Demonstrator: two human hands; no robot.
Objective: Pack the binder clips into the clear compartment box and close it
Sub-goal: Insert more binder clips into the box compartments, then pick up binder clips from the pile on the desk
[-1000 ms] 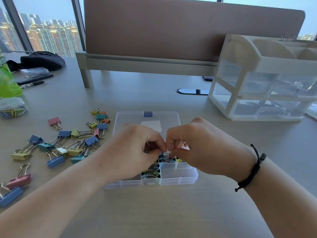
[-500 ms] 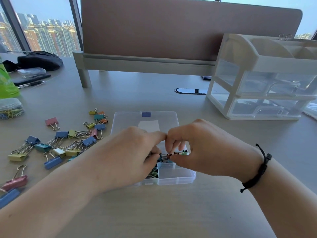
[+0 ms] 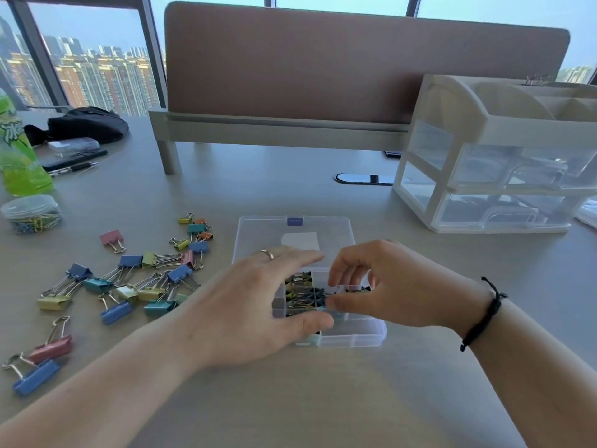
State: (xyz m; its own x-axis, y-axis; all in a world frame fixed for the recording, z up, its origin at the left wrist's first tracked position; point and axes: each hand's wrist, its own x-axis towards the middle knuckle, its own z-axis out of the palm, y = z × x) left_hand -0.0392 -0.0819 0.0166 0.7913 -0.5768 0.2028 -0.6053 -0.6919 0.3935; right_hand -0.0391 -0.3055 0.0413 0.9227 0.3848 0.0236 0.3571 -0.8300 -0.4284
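Here compartment box (image 3: 352, 334) lid (image 3: 258, 234) hinged open, lying away

Place: an office, high up in a tower.
Desk (image 3: 290, 399): pale tabletop with a brown divider panel (image 3: 355, 66) along its far edge.
Windows (image 3: 97, 59): apartment blocks outside.
Supplies: drawer organiser (image 3: 500, 163) far right, pens (image 3: 72, 168) and paperclip jar (image 3: 32, 213) far left.

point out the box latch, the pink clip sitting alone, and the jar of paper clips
box latch (image 3: 295, 220), head view, middle of the blue tab
pink clip (image 3: 110, 238), head view, its pink body
jar of paper clips (image 3: 31, 212), head view, its clear side
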